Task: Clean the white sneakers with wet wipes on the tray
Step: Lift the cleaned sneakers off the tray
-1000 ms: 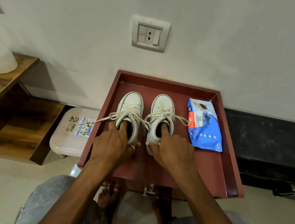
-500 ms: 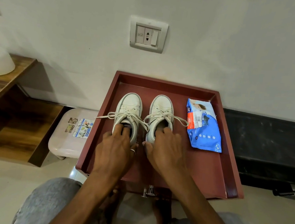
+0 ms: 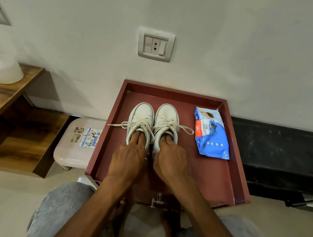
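Plain off-white wall at the back with one socket plate on it, and right up against that wall sits one dark red tray. That's the worktop here, pretty much. Both arms reach straight forward and down from the bottom of the view, forearms nearly parallel. The left hand has its fingers pushed down into the opening of the left sneaker, and the right hand does the same with the right sneaker. So each grip is closed on the heel end of a shoe, fingers inside, thumb side low by the gap between the two heels. One ring shows on the left hand. The two white sneakers stand upright side by side, touching or as good as, toes pointing at the wall, laces tied with the loose ends flopped out sideways. One blue pack of wet wipes lies flat on the tray, to the right of the shoes and apart from them. Off to the left, one pale plastic stool with stickers sits on the floor just beside the tray, then a wooden shelf with one white container on top. A dark bench runs along the right.
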Motion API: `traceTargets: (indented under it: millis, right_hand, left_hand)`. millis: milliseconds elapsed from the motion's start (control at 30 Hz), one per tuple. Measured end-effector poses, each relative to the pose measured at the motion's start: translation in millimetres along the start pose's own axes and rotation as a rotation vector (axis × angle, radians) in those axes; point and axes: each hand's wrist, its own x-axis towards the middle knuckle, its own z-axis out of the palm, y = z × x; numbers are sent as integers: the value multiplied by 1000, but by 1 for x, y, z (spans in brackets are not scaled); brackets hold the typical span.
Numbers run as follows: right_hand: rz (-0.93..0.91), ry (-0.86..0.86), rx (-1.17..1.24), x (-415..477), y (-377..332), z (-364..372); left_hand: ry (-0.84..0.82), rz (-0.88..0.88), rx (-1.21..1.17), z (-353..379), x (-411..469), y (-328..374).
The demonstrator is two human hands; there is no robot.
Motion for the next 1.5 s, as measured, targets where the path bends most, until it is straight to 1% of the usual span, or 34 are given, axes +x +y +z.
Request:
traceTargets:
  millis: [133, 233, 433, 567, 700, 867, 967, 1033, 1167, 1267, 1433, 1500]
  right_hand:
    - [22, -11, 21, -32, -6, 3]
    - [28, -17, 13, -58, -8, 7]
    - [28, 1, -5, -94, -7, 11]
    - [-12, 38, -40, -98, -9, 7]
    - [8, 30, 26, -90, -6, 16]
    - [23, 33, 20, -84, 0, 22]
    - [-6, 53, 39, -80, 2, 16]
    - [-20, 75, 43, -80, 2, 4]
    - [-56, 133, 46, -88, 2, -33]
    - [-68, 164, 25, -106, 4, -76]
    - [-13, 171, -117, -149, 10, -155]
    - [11, 181, -138, -170, 17, -180]
  left_hand:
    - [-70, 38, -6, -6, -25, 2]
    - [-79, 37, -68, -8, -50, 4]
    - [-105, 113, -134, 1, -88, 5]
    - [-70, 83, -142, -1, -91, 6]
    - [-16, 116, -141, 6, -82, 6]
    - [2, 81, -285, 11, -74, 9]
    - [10, 68, -294, -1, -71, 15]
    - [24, 63, -286, -9, -71, 18]
    - [40, 75, -192, -42, -77, 30]
    - [103, 96, -108, -77, -89, 50]
    - [169, 203, -110, -133, -116, 90]
    - [183, 254, -101, -151, -129, 110]
